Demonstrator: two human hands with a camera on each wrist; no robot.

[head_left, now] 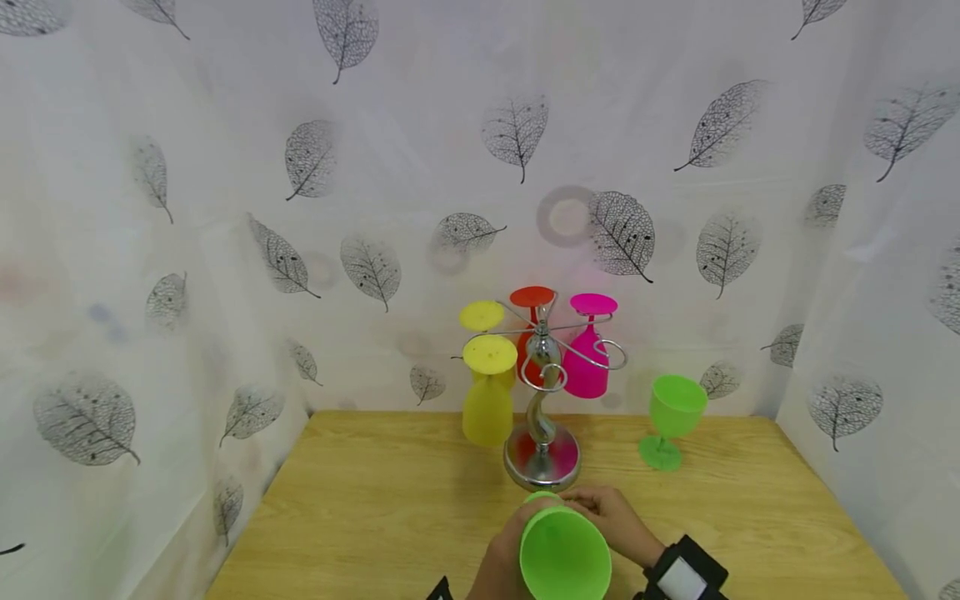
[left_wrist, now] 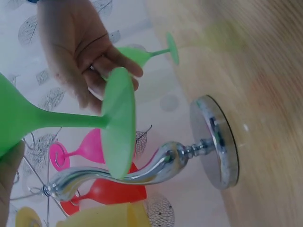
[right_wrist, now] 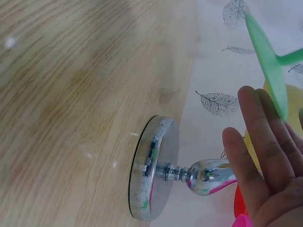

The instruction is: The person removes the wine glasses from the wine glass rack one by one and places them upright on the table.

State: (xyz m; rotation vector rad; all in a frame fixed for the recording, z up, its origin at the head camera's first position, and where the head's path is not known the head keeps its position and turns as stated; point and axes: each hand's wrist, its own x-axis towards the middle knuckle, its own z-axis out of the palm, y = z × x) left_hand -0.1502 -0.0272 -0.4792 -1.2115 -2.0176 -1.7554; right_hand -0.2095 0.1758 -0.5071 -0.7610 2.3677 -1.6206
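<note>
**Light load, thin foot: a green, stemmed, plastic-looking goblet [head_left: 566, 554] in the left hand [head_left: 504, 558]**

The goblet is held above the near part of the pale wood-grain table [head_left: 360, 500], tilted, its mouth toward the wearer and its round foot [left_wrist: 118, 123] toward 12 o'clock. The left hand grips it by the bowl, though most of those fingers are hidden. The right hand [head_left: 613, 518] is loosely spread beside the foot, pinching nothing that shows; whether its fingertips touch the rim, I cannot tell.

I'd expect it to be light, fairly stiff and a little slick (the surface looks smooth), more likely to scuff than shatter. The slim stem [left_wrist: 73, 119] looks the best hold; squeezing the bowl could flex its wall.

Just beyond, near 12 o'clock, stands the shiny chrome stand with a curved post [head_left: 542, 467]. Its thin wire loops [head_left: 543, 390] jut out at 4 and 6 o'clock and could catch the foot. Two yellow goblets [head_left: 489, 417] hang at its 8 to 10 o'clock, a pink goblet [head_left: 588, 367] near 2. A second green goblet [head_left: 677, 408] stands upright toward 1 o'clock, well apart. The broadest visible wood lies toward 9 o'clock.
</note>
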